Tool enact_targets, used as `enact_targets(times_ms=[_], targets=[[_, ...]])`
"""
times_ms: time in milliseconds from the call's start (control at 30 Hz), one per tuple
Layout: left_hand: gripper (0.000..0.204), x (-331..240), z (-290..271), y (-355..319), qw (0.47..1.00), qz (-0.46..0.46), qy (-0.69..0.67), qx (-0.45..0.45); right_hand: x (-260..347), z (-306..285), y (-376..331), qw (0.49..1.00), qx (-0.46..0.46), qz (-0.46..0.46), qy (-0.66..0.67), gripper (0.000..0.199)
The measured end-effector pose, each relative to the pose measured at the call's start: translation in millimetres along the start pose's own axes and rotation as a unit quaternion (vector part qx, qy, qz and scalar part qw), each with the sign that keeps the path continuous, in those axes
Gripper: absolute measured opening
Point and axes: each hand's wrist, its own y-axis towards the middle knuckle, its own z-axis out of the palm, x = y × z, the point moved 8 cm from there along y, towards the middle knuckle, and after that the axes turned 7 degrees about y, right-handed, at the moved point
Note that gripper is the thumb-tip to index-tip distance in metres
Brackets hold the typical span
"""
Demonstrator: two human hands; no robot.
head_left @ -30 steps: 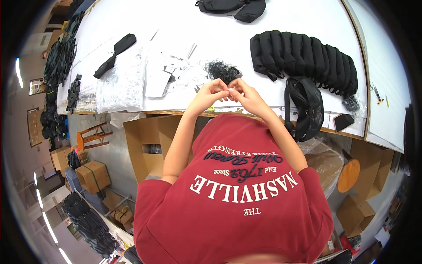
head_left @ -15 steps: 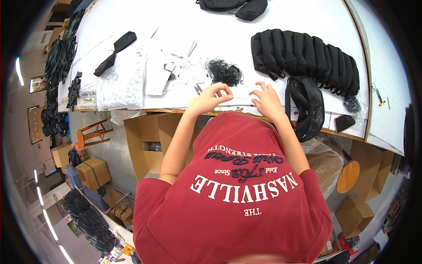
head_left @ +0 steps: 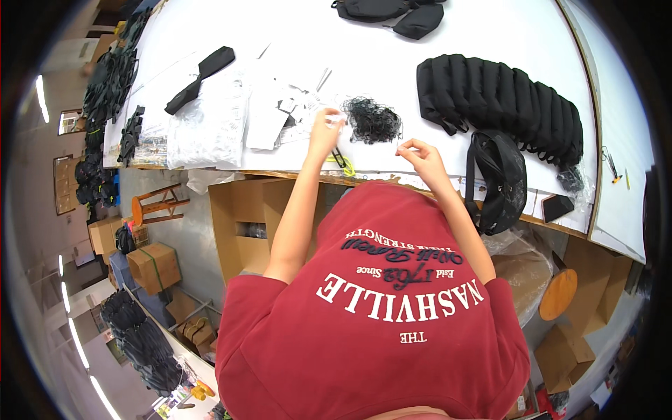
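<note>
At the table's near side, my left hand (head_left: 326, 131) is over the edge of a loose spread of white paper tags (head_left: 299, 105). Its fingers are drawn together, and whatever they pinch is too small to make out. A tangled heap of thin black strings (head_left: 372, 120) lies between my hands. To the right of that heap, my right hand (head_left: 424, 158) has thumb and forefinger pressed together, perhaps on something too fine to identify. Small black snips (head_left: 339, 158) with a yellow-green band rest just below my left hand.
A row of black pouches (head_left: 500, 98) lies at the right, with a black bag (head_left: 498, 182) over the table edge. Clear plastic bags (head_left: 206, 129) and a black strap-like piece (head_left: 199, 79) are at the left. Further black bags (head_left: 392, 12) lie at the back.
My left hand has moved away from my right, toward the white tags, uncovering the snips. My right hand's spread fingers have come together. The whole view has shifted slightly.
</note>
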Motion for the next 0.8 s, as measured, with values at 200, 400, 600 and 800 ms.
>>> enact_targets(times_ms=[200,400,600,800], targets=[[0.045,101.4,-100.2,14.9,0.916,-0.054,0.326,-0.229,21.0,-9.1,-16.1,0.997,-0.030,0.006,0.073,0.015],[0.024,112.2,-107.8,20.9,0.935,-0.087,0.320,-0.123,9.1,-32.3,-9.1,0.984,-0.148,-0.093,0.029,0.015],[0.018,103.3,-128.5,21.9,0.930,-0.058,0.332,-0.148,3.9,-22.5,-9.7,0.993,-0.108,-0.036,0.002,0.014],[0.021,94.4,-139.5,21.1,0.905,-0.092,0.354,-0.215,3.4,-19.4,-12.4,0.997,-0.080,-0.016,0.010,0.013]])
